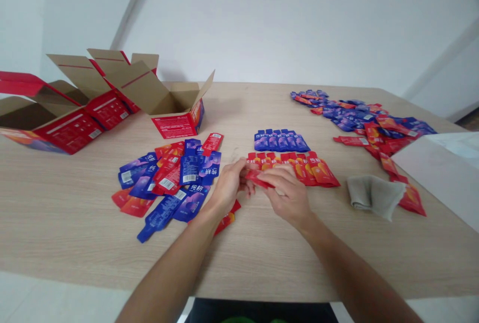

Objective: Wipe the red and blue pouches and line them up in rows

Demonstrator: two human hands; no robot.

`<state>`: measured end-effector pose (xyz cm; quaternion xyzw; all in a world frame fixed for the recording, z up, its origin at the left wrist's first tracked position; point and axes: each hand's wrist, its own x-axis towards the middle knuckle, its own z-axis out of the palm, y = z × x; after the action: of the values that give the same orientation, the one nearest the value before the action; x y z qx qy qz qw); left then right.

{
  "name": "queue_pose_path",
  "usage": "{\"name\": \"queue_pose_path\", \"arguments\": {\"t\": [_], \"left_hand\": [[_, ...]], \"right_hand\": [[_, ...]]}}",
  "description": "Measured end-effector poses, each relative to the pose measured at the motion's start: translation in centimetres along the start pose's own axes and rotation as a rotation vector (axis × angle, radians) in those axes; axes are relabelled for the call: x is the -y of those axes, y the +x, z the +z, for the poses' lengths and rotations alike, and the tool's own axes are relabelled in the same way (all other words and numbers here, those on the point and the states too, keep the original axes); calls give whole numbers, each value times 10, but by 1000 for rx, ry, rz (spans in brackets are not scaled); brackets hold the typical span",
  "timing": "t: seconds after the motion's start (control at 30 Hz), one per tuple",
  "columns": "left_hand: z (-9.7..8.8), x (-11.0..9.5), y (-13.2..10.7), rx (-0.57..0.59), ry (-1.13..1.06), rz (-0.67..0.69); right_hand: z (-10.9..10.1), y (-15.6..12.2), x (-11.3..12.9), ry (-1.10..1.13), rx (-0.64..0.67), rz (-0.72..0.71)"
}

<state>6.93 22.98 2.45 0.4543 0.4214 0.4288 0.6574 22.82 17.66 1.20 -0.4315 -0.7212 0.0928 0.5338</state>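
My left hand (229, 183) and my right hand (288, 190) meet over the middle of the wooden table (75, 223), both pinched on one red pouch (257, 178) held between them. Just beyond them lies a neat row of red pouches (299, 165), and behind that a row of blue pouches (280, 141). To the left of my left hand is a loose heap of blue and red pouches (172, 178). Another red pouch (226, 219) lies under my left wrist.
Several open red cardboard boxes (175, 108) stand at the back left. A large scatter of blue and red pouches (366, 121) covers the back right. A folded grey cloth (374, 194) and a white sheet (441, 173) lie at the right.
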Motion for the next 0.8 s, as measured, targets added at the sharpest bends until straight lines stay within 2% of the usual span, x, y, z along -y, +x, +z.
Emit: {"name": "queue_pose_path", "arguments": {"t": [0.07,0.13,0.23,0.3,0.43,0.63,0.8], "left_hand": [[0,-2,-3,-3,161,47],[1,-5,-7,-30,275,174],[4,-8,-11,35,284,318],[7,-7,-12,72,262,338],[8,-3,-12,61,278,306],[8,0,-11,55,248,280],[12,1,-12,34,194,270]], "right_hand": [[-3,2,0,36,-74,165],[-5,3,0,94,-98,348],[-3,4,-2,241,-75,517],[0,5,-3,325,-44,553],[2,7,-3,368,25,567],[3,6,-6,366,-16,560],[6,4,-10,470,-14,616]]}}
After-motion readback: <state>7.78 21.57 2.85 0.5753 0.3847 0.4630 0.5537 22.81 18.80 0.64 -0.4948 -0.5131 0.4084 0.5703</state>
